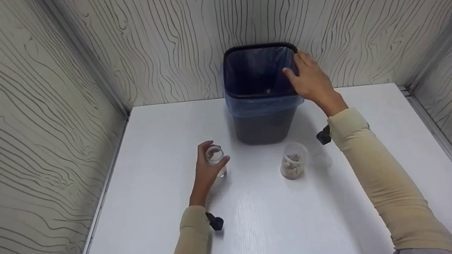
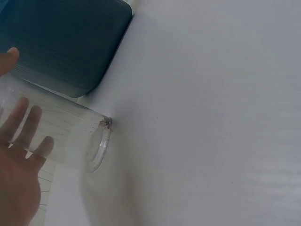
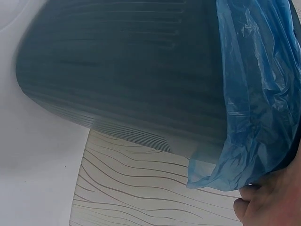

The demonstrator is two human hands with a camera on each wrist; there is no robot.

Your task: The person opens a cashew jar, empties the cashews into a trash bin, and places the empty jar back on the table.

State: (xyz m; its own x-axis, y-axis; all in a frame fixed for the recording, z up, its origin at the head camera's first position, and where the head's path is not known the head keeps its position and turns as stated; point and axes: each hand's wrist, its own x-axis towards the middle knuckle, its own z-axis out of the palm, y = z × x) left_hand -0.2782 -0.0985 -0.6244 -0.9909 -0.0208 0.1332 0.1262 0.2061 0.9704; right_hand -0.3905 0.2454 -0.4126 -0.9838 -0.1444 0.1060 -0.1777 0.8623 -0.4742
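A clear glass jar (image 1: 215, 156) is gripped by my left hand (image 1: 205, 172), thumb on one side and fingers on the other. In the left wrist view the fingers show through the wall of the tilted jar (image 2: 70, 127), and I see nothing inside it. My right hand (image 1: 313, 81) holds the right rim of a grey trash bin (image 1: 265, 128), thumb on the inner side. A blue bag (image 3: 254, 94) lines the bin and folds over its rim; a small pale bit lies inside. The fingers on the rim's outer side are partly hidden.
In front of the bin stands a clear plastic cup (image 1: 292, 165) holding pale, crumpled-looking pieces. A faint transparent round shape (image 1: 322, 161) is beside it, too indistinct to name. Wood-patterned walls (image 1: 172, 43) border the white table (image 1: 156, 153) at the back and both sides.
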